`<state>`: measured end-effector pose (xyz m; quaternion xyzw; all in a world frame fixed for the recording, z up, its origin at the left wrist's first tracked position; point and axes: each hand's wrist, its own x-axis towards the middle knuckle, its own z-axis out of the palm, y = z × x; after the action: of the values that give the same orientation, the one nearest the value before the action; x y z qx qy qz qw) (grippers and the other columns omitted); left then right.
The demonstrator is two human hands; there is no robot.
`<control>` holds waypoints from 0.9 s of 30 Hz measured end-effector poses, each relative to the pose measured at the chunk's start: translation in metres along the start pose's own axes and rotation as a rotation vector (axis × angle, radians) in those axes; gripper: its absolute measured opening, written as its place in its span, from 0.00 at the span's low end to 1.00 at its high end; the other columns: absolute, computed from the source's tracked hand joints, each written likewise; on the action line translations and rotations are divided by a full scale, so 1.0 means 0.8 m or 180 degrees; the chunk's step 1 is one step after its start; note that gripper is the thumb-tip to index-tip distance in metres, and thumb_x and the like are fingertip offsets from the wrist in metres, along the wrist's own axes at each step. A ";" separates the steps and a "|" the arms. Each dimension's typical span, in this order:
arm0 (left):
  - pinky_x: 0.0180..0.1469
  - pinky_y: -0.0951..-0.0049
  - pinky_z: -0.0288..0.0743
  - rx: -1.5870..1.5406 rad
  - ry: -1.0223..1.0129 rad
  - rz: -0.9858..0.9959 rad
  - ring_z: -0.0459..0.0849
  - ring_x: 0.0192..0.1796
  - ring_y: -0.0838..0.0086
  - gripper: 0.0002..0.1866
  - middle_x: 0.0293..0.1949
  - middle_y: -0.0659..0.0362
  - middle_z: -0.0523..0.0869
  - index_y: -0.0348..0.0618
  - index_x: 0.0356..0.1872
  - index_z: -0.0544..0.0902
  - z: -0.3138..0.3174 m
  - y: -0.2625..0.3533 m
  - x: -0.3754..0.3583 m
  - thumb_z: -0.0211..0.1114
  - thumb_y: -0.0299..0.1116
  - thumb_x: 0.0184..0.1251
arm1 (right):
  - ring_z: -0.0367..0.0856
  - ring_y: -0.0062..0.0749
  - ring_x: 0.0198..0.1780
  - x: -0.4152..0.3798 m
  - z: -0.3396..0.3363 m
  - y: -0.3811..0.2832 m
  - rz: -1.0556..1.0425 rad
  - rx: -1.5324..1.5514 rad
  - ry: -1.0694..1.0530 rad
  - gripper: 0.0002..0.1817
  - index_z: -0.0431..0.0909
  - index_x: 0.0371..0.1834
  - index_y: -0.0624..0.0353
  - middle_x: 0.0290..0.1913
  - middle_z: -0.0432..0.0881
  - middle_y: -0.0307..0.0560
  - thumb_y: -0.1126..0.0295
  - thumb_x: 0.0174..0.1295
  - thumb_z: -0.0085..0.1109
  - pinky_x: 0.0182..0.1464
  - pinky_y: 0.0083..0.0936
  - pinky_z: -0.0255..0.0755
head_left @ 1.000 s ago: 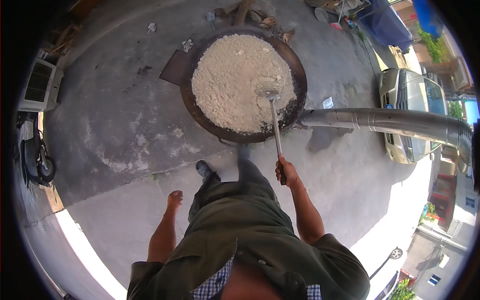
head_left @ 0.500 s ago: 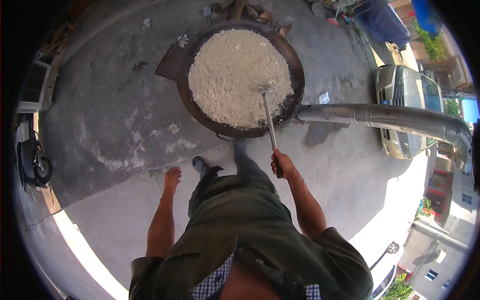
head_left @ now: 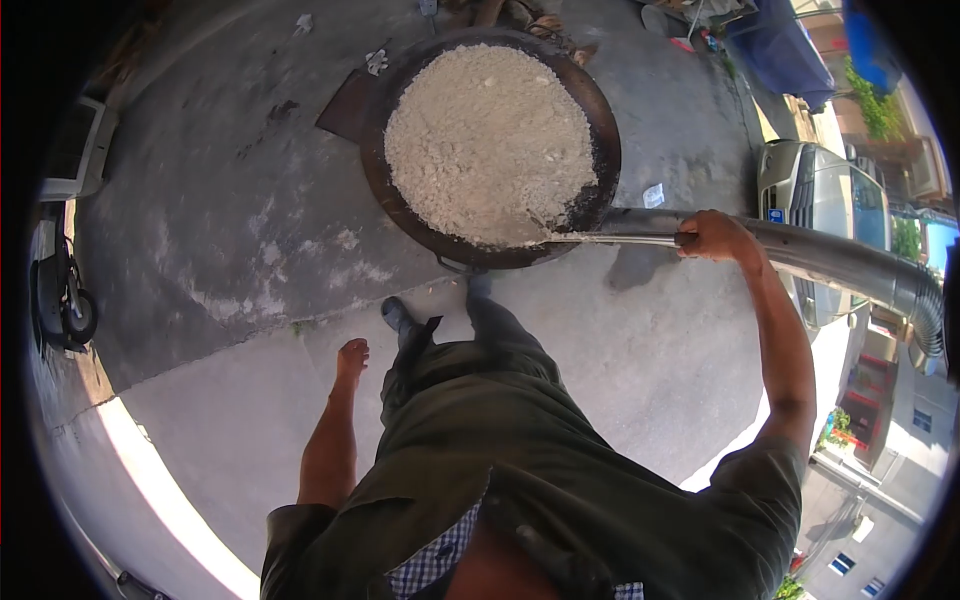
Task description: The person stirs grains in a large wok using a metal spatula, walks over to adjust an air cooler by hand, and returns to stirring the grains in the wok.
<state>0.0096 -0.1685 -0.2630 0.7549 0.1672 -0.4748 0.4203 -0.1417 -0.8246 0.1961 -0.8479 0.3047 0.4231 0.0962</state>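
My right hand (head_left: 715, 237) grips the dark handle of a long metal-shafted tool (head_left: 620, 238), held nearly level to the right of a wide dark pan (head_left: 608, 130). The tool's head lies at the lower right edge of a heap of pale crumbly material (head_left: 485, 140) that fills most of the pan, and is partly sunk in it. My left hand (head_left: 353, 358) hangs over the ground left of my legs, fingers loosely curled, touching nothing.
A thick metal pipe (head_left: 830, 250) runs from the pan's right side. Behind it stands a light-coloured car (head_left: 800, 185). Firewood lies beyond the pan, a flat rusty plate (head_left: 343, 105) juts out at its left, and a motorbike (head_left: 75, 305) stands far left.
My right hand has swung out to the right and forward, turning the tool from upright to nearly level. Its head has moved down to the pan's near edge. My left hand has barely shifted.
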 end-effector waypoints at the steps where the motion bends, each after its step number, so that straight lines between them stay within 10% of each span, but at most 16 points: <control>1: 0.37 0.69 0.77 -0.0154 0.0000 0.0047 0.85 0.39 0.75 0.16 0.39 0.64 0.88 0.50 0.53 0.86 0.001 0.005 -0.002 0.63 0.41 0.69 | 0.85 0.40 0.28 0.017 -0.009 -0.009 -0.0070 -0.0282 -0.0099 0.14 0.88 0.40 0.55 0.28 0.87 0.47 0.59 0.56 0.70 0.37 0.39 0.78; 6: 0.41 0.69 0.77 -0.0821 0.0169 0.0302 0.84 0.44 0.75 0.18 0.44 0.62 0.87 0.47 0.58 0.83 0.013 0.031 -0.027 0.62 0.39 0.70 | 0.88 0.51 0.50 0.160 0.097 -0.077 -0.0380 -0.0630 0.0307 0.15 0.88 0.43 0.52 0.45 0.89 0.54 0.57 0.58 0.68 0.52 0.46 0.81; 10: 0.53 0.59 0.78 -0.0954 0.0212 -0.0127 0.85 0.54 0.66 0.23 0.53 0.58 0.87 0.49 0.65 0.79 0.031 -0.002 -0.051 0.61 0.41 0.70 | 0.84 0.61 0.57 0.250 0.237 -0.203 0.0175 0.1014 0.0738 0.21 0.84 0.49 0.60 0.51 0.86 0.61 0.54 0.64 0.65 0.59 0.50 0.77; 18: 0.40 0.65 0.80 -0.0132 0.0329 -0.0575 0.85 0.41 0.73 0.18 0.42 0.62 0.88 0.49 0.55 0.85 0.011 -0.065 -0.096 0.64 0.45 0.70 | 0.72 0.25 0.15 0.272 0.232 -0.206 -0.0372 0.4528 -0.0043 0.17 0.81 0.37 0.61 0.23 0.78 0.42 0.56 0.66 0.68 0.16 0.27 0.65; 27: 0.42 0.67 0.79 -0.0392 0.0313 0.0266 0.85 0.44 0.73 0.17 0.44 0.61 0.88 0.47 0.56 0.84 -0.001 0.021 -0.054 0.61 0.42 0.72 | 0.66 0.23 0.18 0.133 0.333 -0.139 -0.0180 0.6720 -0.1078 0.29 0.74 0.39 0.55 0.20 0.68 0.34 0.36 0.72 0.51 0.20 0.23 0.63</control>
<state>-0.0007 -0.1715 -0.2177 0.7564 0.1848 -0.4080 0.4766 -0.2022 -0.6705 -0.0625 -0.2725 0.4795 0.0551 0.8323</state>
